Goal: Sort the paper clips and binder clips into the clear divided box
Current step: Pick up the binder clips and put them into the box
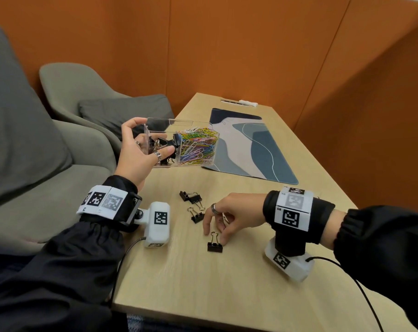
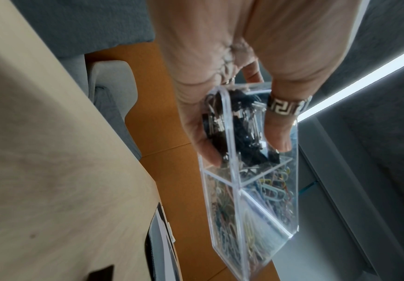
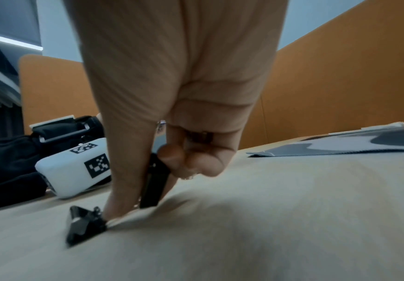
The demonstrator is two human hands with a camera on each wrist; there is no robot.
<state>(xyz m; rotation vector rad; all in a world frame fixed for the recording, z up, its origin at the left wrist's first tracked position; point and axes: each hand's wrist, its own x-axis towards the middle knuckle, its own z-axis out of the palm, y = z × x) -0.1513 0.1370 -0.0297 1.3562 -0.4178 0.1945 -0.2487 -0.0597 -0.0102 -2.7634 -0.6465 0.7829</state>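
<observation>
My left hand [image 1: 141,152] holds the clear divided box [image 1: 203,130] tilted above the table's left edge, thumb on one wall and fingers round the other. Black binder clips fill its left compartment [image 2: 244,133]; coloured paper clips [image 1: 198,147] fill the right one. My right hand [image 1: 217,224] is low over the table with one black binder clip [image 3: 153,182] tucked between thumb and curled fingers. Its thumb tip touches the wire handle of another binder clip [image 1: 214,245] lying on the table. Two more binder clips [image 1: 191,197] lie just left of it.
A blue and grey desk mat [image 1: 255,149] covers the table's far half. Grey armchairs [image 1: 66,92] stand to the left, past the table edge. Orange partition walls enclose the back and right. Cables trail from both wrist cameras over the near table edge.
</observation>
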